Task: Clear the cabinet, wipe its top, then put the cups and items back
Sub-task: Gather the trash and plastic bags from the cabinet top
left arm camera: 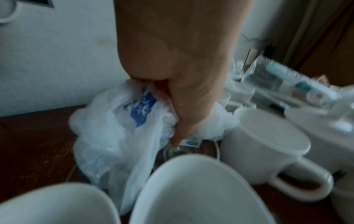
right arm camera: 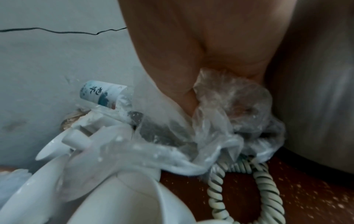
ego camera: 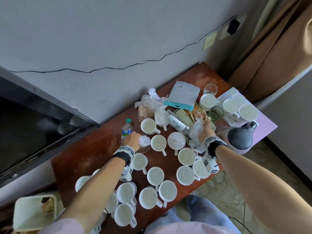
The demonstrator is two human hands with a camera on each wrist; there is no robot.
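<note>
Several white cups [ego camera: 158,143] stand scattered over the dusty red-brown cabinet top [ego camera: 94,149]. My left hand [ego camera: 134,140] grips a crumpled white plastic bag [ego camera: 145,140] just above a low glass dish [ego camera: 143,149]. The left wrist view shows my fingers [left arm camera: 180,115] curled into that bag [left arm camera: 114,136], which has blue print. My right hand [ego camera: 205,130] grips a clear plastic bag [ego camera: 195,130] near the middle of the clutter. In the right wrist view the clear bag [right arm camera: 226,115] bunches under my fingers [right arm camera: 184,91], above a coiled phone cord [right arm camera: 268,189].
A water bottle [ego camera: 127,130], bagged food [ego camera: 148,105], a grey pouch [ego camera: 184,95], a labelled tube [ego camera: 177,123] and two glasses [ego camera: 211,89] crowd the back. A dark grey rounded object [ego camera: 239,137] sits at the right. A TV [ego camera: 33,124] and a bin [ego camera: 33,211] are on the left.
</note>
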